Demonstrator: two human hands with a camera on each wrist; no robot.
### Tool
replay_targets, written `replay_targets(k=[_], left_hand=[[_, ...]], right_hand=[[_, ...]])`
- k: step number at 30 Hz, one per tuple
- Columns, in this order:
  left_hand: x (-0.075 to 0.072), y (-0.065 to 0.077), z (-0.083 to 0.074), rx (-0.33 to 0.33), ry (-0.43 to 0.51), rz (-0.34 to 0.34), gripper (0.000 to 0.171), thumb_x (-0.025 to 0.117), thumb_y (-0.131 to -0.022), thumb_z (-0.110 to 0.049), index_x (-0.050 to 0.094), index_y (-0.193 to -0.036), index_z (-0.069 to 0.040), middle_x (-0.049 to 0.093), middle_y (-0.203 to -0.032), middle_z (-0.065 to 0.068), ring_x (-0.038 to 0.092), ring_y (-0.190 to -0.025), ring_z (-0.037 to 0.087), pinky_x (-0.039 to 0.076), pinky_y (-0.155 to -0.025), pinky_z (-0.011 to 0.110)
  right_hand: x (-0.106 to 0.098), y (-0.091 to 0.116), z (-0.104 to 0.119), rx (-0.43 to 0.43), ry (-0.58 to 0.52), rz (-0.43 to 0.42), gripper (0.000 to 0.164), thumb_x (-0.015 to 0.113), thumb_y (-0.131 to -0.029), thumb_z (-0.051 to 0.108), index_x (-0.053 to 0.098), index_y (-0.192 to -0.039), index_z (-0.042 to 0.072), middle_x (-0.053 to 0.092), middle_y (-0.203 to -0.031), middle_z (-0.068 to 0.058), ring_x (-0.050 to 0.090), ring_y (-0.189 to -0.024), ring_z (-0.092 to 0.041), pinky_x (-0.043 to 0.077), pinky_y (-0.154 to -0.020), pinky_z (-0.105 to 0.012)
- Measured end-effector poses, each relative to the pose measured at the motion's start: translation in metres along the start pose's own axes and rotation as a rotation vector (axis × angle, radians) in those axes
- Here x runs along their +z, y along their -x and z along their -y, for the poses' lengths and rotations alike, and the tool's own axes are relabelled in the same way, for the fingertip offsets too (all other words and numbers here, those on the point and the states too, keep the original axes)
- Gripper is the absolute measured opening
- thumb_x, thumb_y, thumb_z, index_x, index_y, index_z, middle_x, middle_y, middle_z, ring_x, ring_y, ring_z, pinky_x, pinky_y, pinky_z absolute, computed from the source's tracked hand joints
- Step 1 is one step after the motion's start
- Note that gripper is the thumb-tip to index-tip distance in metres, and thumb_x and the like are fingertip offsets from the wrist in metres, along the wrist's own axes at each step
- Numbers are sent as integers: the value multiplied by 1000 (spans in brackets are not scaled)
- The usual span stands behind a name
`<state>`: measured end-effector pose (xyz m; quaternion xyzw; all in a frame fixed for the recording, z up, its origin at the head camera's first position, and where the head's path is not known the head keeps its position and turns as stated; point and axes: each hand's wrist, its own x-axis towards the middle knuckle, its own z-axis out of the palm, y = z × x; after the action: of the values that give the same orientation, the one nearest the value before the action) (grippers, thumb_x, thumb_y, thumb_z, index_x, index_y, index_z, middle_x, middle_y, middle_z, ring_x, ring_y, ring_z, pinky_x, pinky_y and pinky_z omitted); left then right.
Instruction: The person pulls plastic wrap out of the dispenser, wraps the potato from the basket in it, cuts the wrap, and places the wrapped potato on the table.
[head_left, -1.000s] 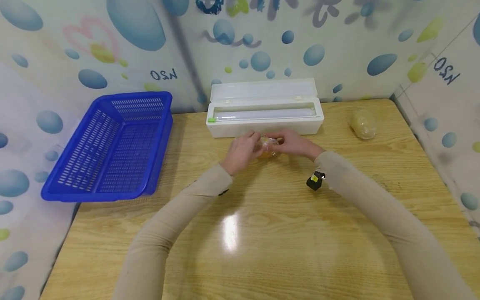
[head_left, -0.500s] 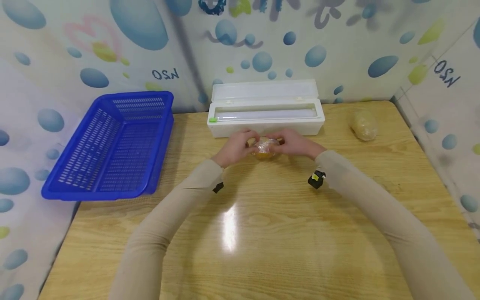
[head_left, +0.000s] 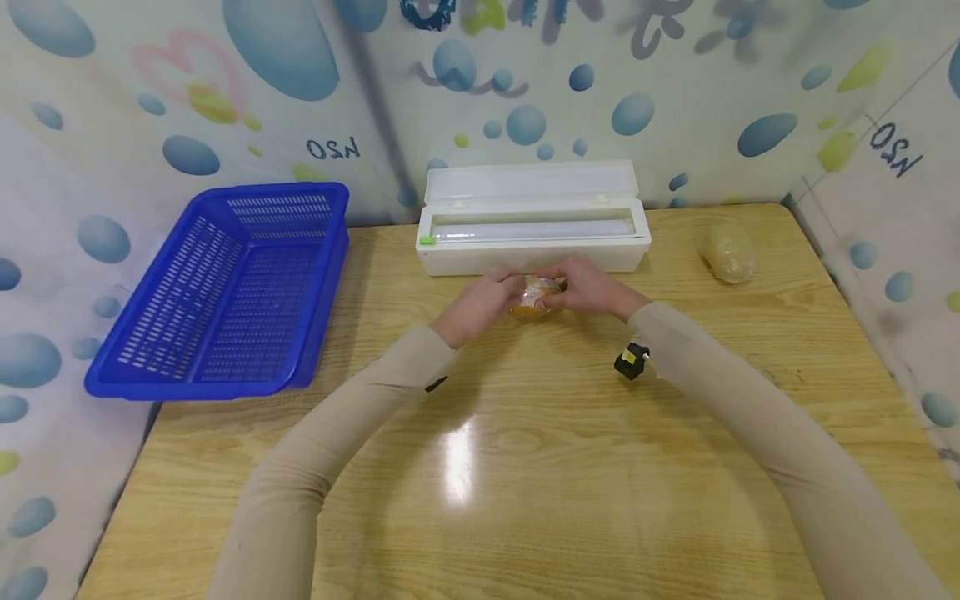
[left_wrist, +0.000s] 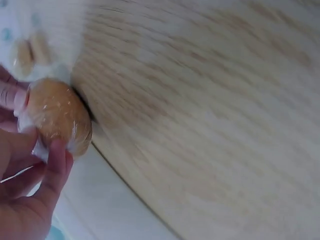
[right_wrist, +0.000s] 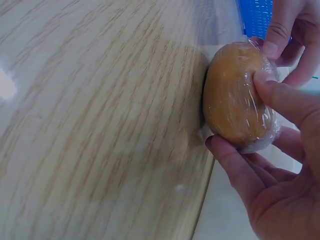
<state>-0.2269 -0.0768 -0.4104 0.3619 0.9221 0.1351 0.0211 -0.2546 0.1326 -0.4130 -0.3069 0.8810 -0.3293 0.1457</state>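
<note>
An orange-brown oval thing [head_left: 531, 310], wrapped in shiny cling film, rests on the table just in front of the white film dispenser [head_left: 534, 258]. Whether it is a fruit or a vegetable I cannot tell. My right hand [head_left: 592, 289] grips it, thumb on top and fingers round the side, as the right wrist view shows of the wrapped oval [right_wrist: 235, 95]. From the other side my left hand [head_left: 478, 307] pinches the film and the oval's edge; in the left wrist view the left hand's fingertips [left_wrist: 57, 152] press on the wrap. Its underside is hidden.
Behind the hands the dispenser's lid [head_left: 528, 183] stands raised, showing a film roll [head_left: 532, 228] and a green slider [head_left: 427, 240]. A blue basket [head_left: 318, 333] stands at the left. Another pale, film-wrapped item [head_left: 729, 252] lies at the back right, near the wall.
My left hand shifted outward to the left, then came back in against the wrapped oval. The right hand has stayed nearly in place, still holding it.
</note>
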Motion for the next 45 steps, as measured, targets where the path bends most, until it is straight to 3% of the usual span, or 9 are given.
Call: replay_targets(k=[5,10,16,23,32,35,39,42,45], left_hand=[[4,1,-10,46,-362,128,49,52,-97,2,37,-143,8,41,-143,23,45,-125,34,37,-105,38],[7,4,-16,46,-461,187,57,46,-100,-5,19,-148,11,26,-151,27,29,-138,36,30,-109,42],[10,9,-14,43,-357,250,74,50,-97,-9,1,-148,11,-1,-155,29,8,-143,37,13,-115,39],[13,7,-17,55,-465,236,86,63,-90,-26,12,-150,8,12,-156,25,24,-138,37,36,-105,44],[9,6,-21,15,-441,321,92,57,-94,-36,-2,-150,7,1,-157,25,10,-143,38,33,-107,47],[10,6,-23,8,-448,310,94,58,-94,-38,-3,-150,6,-1,-157,26,8,-143,38,34,-106,47],[11,4,-24,14,-440,311,95,58,-93,-39,-3,-150,7,-3,-157,26,6,-143,39,33,-106,48],[10,1,-20,31,-323,325,92,58,-93,-31,-2,-150,7,-4,-156,27,2,-143,39,26,-110,49],[6,-3,-11,21,-63,256,76,56,-94,-18,12,-149,10,15,-154,28,17,-142,36,25,-112,42]], right_hand=[[0,1,-3,24,-30,-16,50,74,-87,20,59,-129,-3,66,-113,-17,55,-74,-19,47,-68,-31],[0,1,-6,38,-43,-43,51,73,-86,17,57,-129,-6,63,-118,-21,60,-91,-26,51,-79,-41],[1,-1,-6,37,-3,-50,54,75,-85,22,58,-126,-8,64,-116,-20,57,-89,-25,47,-78,-39],[0,-1,-4,95,-30,-41,51,77,-82,21,63,-123,-5,67,-109,-14,53,-82,-22,44,-73,-35],[4,2,-4,34,-22,-29,49,72,-88,18,58,-127,-8,65,-93,-15,53,-71,-22,44,-65,-33],[7,4,0,-26,78,31,54,62,-96,18,44,-135,-14,60,-110,-27,59,-98,-35,47,-87,-42],[11,9,6,12,158,130,62,44,-104,20,17,-141,-21,20,-146,-40,22,-137,-47,18,-112,-50],[15,12,9,55,178,135,62,39,-105,20,12,-141,-23,10,-148,-40,14,-139,-47,14,-113,-49],[18,12,10,52,187,112,60,40,-105,19,14,-141,-22,13,-148,-39,19,-138,-45,18,-113,-49]])
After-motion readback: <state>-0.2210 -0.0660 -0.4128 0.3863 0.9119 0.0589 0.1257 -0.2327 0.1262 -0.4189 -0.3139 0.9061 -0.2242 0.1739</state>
